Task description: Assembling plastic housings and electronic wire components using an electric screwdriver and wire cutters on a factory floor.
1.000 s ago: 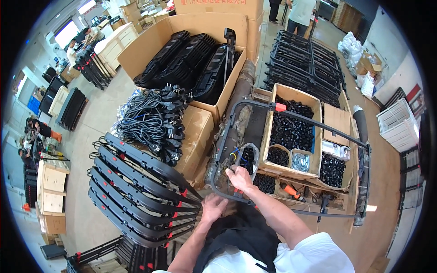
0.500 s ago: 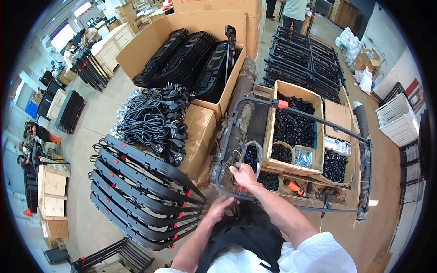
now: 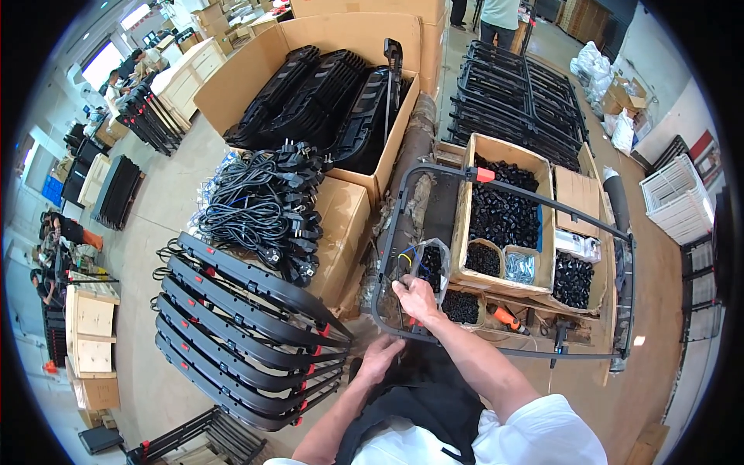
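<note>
A workshop floor [image 3: 159, 201] spreads through the head view. From the right hand [image 3: 416, 298], a black tubular frame [image 3: 570, 212] stretches toward two o'clock; that hand's fingers bunch narrowly near coloured wires [image 3: 419, 252], their grip unclear. The left hand [image 3: 380, 358] is near the frame's closest corner, fingers blurred, hold uncertain; stacked black panels [image 3: 236, 329] lie at its nine o'clock.

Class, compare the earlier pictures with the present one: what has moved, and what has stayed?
The left hand has shifted slightly right, a little away from the stacked black parts; the whole view has drifted slightly too. No pickup or release can be made out. The right hand stays over the left end of the black frame, and the cable bundle stays put.
</note>
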Demonstrator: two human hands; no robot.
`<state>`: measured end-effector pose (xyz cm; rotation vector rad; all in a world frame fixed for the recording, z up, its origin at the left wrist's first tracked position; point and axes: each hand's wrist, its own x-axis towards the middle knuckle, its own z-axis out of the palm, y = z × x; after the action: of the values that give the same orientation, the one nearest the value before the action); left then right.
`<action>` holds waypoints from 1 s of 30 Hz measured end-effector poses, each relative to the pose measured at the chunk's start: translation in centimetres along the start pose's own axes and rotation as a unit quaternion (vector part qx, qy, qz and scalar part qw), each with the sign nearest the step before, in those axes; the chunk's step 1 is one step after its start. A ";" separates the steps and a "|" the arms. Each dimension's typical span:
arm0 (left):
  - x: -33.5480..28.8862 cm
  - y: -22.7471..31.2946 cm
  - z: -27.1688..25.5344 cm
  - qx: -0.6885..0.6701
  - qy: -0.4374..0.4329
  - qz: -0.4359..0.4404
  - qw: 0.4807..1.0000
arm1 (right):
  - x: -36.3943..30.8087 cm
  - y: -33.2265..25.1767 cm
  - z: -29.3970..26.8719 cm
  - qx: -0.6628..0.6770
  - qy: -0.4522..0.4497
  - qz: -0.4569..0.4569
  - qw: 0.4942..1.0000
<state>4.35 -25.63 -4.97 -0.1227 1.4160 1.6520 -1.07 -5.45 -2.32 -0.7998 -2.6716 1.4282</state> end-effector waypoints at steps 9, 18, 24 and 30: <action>0.1 -0.9 0.3 0.002 0.024 0.036 0.999 | 0.9 -1.1 -1.0 -0.009 -0.039 0.021 0.999; -0.2 -0.4 1.2 -0.021 0.071 0.045 0.996 | 2.3 2.0 -3.5 0.051 -0.168 0.030 0.984; -0.5 -0.4 1.5 -0.043 0.077 0.047 0.995 | 3.8 8.9 -4.1 -0.172 -0.090 0.017 0.981; -0.1 -1.3 1.5 -0.040 0.090 0.055 0.994 | 9.1 11.1 -0.5 -0.158 0.069 0.038 0.984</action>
<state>5.97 -24.58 -5.39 -0.2485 1.5141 1.8256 -4.10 3.99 -12.76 -0.9879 -2.8226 0.9288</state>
